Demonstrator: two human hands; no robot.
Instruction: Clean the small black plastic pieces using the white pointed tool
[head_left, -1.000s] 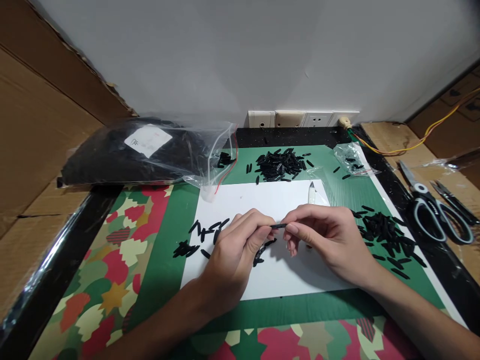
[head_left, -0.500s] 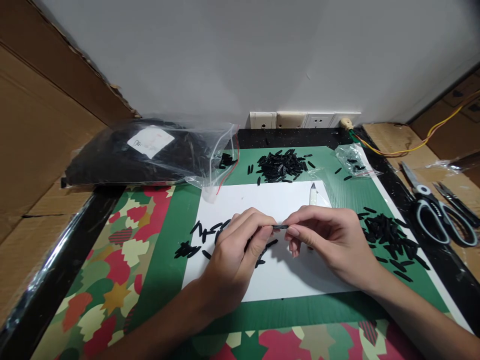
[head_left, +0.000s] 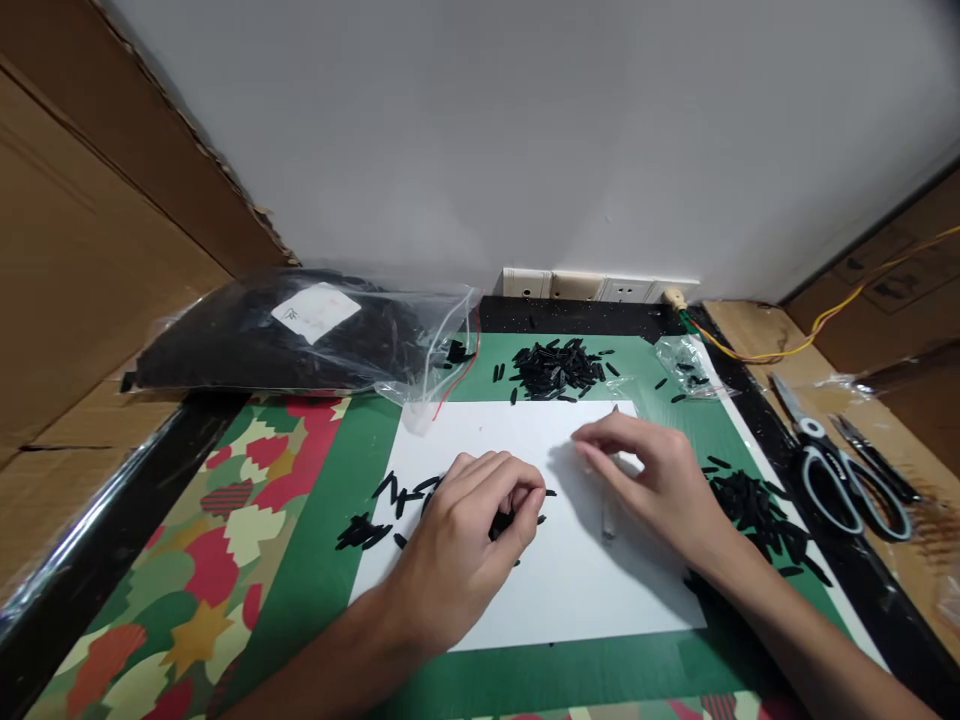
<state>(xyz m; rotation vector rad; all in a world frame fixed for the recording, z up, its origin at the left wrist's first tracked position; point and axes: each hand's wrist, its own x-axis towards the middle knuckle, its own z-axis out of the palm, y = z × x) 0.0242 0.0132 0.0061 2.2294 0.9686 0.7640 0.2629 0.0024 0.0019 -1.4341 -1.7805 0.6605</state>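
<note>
- Black pieces [head_left: 386, 497] lay scattered on the white sheet [head_left: 570, 590], just left of the curled left hand [head_left: 469, 545], which pinched one or two.
- Right hand [head_left: 652, 480] hovered loosely open, empty.
- Best handled one at a time, pinched firmly.

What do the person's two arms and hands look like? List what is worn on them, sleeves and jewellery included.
Both forearms are bare: no sleeve reaches into view. The left hand and the right hand wear no gloves, and no ring, watch or bracelet shows on either. The fingernails are short and look unpainted. No markings, cables or straps are visible on either arm.
</note>
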